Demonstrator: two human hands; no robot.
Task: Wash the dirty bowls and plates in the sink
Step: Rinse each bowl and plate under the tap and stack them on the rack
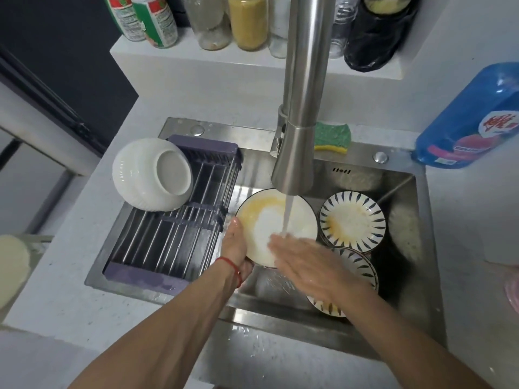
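A pale grey countertop (70, 299) holds a steel sink (415, 276) set into it, with a blue detergent bottle (471, 119) lying at the sink's far right corner. A green-and-yellow sponge (332, 137) sits on the sink's back rim. On the raised white ledge (196, 63) behind stand jars and bottles in a row.

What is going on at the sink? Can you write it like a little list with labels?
tap: running
left hand: grips the edge of the plate
right hand: flat, rubbing the plate under the water
plate: yellow stains on it
waiting: striped plate, stained
rack: white bowl upside down
sponge: behind the tap
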